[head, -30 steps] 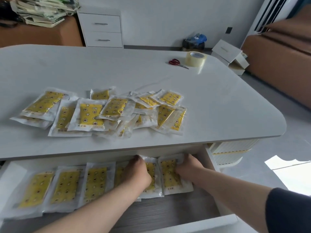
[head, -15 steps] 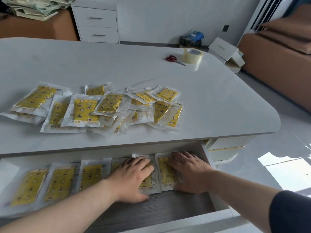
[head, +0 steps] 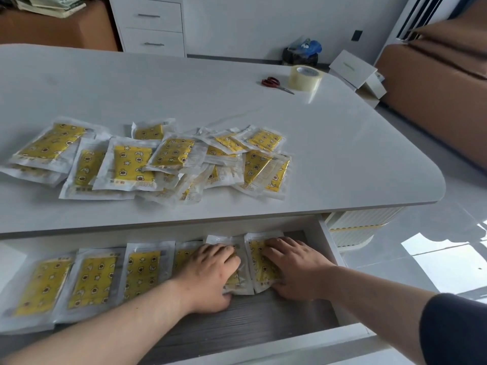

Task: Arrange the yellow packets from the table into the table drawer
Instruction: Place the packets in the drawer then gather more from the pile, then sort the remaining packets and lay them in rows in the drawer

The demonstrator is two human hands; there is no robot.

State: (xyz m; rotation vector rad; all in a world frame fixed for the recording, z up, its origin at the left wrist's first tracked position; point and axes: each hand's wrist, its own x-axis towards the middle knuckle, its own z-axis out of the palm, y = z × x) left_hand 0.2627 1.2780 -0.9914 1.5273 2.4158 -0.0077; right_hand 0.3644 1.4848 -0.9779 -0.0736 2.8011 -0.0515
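Note:
Several yellow packets point(head: 147, 164) in clear wrappers lie in a loose overlapping heap on the white table point(head: 342, 154). Below its front edge the open drawer point(head: 263, 327) holds a row of several yellow packets point(head: 92, 280) laid side by side. My left hand point(head: 210, 275) lies flat on the second packet from the right point(head: 237, 285), thumb at its near edge. My right hand point(head: 292, 270) presses flat on the rightmost packet point(head: 258, 262), fingers spread.
Red-handled scissors point(head: 275, 84) and a roll of clear tape point(head: 305, 77) sit at the table's far right. A white drawer unit point(head: 150, 25) stands behind the table, white boxes point(head: 353, 69) and brown cushions point(head: 442, 69) to the right. The drawer's wood-grain floor shows in front of the packets.
My hands went from curled grips at the packets' far edges to lying flat on the two rightmost drawer packets. The view has shifted slightly; the heap on the table is unchanged.

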